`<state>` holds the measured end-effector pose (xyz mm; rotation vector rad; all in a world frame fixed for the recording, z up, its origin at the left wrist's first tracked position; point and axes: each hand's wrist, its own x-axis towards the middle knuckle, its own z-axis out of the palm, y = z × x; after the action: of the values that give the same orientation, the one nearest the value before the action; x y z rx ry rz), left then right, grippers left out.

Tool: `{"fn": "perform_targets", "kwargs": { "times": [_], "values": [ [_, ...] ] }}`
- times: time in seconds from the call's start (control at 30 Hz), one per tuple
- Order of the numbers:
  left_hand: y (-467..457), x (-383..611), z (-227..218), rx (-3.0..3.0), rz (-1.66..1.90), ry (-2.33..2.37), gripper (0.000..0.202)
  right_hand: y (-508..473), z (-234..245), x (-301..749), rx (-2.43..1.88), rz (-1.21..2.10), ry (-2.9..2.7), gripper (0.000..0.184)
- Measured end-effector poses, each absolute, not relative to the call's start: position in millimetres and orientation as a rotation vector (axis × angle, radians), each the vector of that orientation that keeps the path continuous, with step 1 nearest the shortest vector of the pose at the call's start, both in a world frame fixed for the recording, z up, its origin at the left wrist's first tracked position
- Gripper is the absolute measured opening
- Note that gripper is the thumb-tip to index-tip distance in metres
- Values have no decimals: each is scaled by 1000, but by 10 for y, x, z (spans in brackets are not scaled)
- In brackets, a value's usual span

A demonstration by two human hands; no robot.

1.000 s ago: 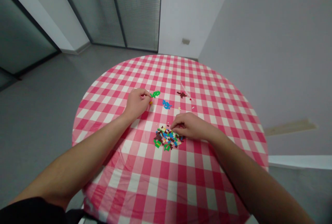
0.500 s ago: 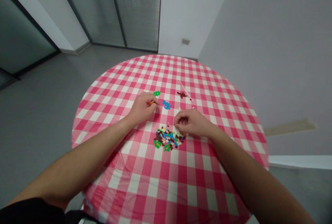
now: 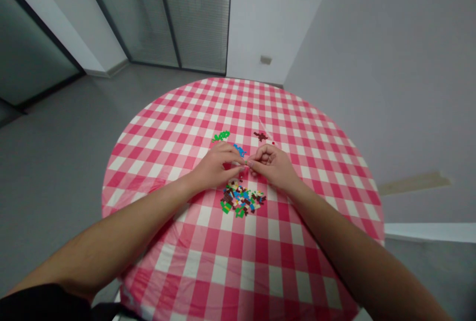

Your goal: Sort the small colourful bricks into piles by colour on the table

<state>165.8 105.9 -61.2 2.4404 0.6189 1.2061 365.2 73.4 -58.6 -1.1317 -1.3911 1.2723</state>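
Above the tabletop, the fingertips of my left hand (image 3: 218,165) and my right hand (image 3: 273,165) meet in a pinch. A tiny piece shows between them, too small to make out. Just below the hands lies a mixed pile of small toy building bricks (image 3: 242,200) in green, blue, brown, white and yellow. Behind my left fingers sits a group of blue bricks (image 3: 239,150), partly covered by that hand. Green bricks (image 3: 222,135) lie beyond my left hand, and dark brown bricks (image 3: 261,136) lie beyond my right.
A round table with a pink-and-white checked cloth (image 3: 238,266) carries everything. One small red piece (image 3: 273,143) lies near the brown group. Past the table stand glass partitions (image 3: 201,19) and a pale wall (image 3: 372,88).
My left hand has moved right and toward me, uncovering more of the green bricks. My right hand has risen away from the mixed pile, and both sets of fingertips have come together.
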Motion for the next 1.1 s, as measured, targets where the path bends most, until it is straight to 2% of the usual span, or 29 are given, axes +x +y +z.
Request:
{"fn": "perform_targets", "kwargs": {
  "times": [0.63,1.1],
  "values": [
    [1088,1620,-604,2429,1117,675,11,715,-579,3638,-1090,1323,-1416,31],
    [1081,1631,-609,2396,1117,653,8,714,-573,3633,-1089,1285,-1407,33]
  ]
}}
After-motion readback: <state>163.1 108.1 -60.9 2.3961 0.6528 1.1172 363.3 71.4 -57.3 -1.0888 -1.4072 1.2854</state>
